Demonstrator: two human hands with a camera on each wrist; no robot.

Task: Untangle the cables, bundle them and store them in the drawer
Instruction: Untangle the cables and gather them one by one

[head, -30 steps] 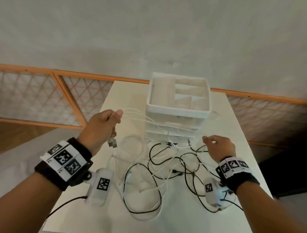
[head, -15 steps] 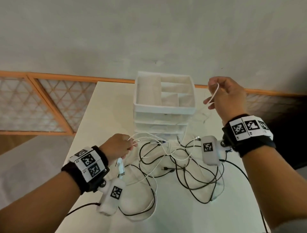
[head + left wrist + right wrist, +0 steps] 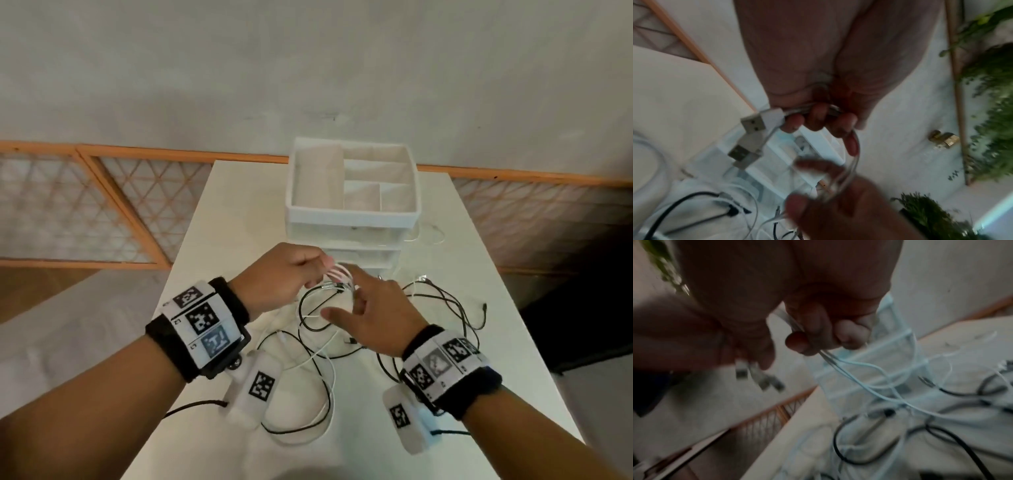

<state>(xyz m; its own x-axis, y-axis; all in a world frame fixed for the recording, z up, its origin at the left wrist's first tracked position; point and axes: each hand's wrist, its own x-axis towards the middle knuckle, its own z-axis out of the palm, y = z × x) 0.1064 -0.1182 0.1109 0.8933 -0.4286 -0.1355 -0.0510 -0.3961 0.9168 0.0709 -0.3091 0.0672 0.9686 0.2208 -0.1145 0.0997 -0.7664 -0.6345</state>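
A tangle of black cables [image 3: 442, 301] and white cables [image 3: 322, 363] lies on the white table [image 3: 236, 212] in front of the white drawer unit [image 3: 352, 214]. My left hand [image 3: 318, 270] hovers just before the unit and grips a few loops of white cable [image 3: 337, 274]; the left wrist view shows its fingers curled round the loops, with two USB plugs [image 3: 754, 123] hanging out. My right hand [image 3: 342, 291] meets it from the right and pinches the same white cable's strands [image 3: 830, 358], which trail down into the tangle.
The drawer unit's top tray has several empty compartments, and the drawers under it look closed. A loose white cable end [image 3: 433, 233] lies to the right of the unit. Orange-framed lattice panels [image 3: 102, 205] run along the wall behind the table.
My right hand came down from high on the right of the drawer unit to meet the left hand, bringing the white cable. The left hand moved forward toward the unit.
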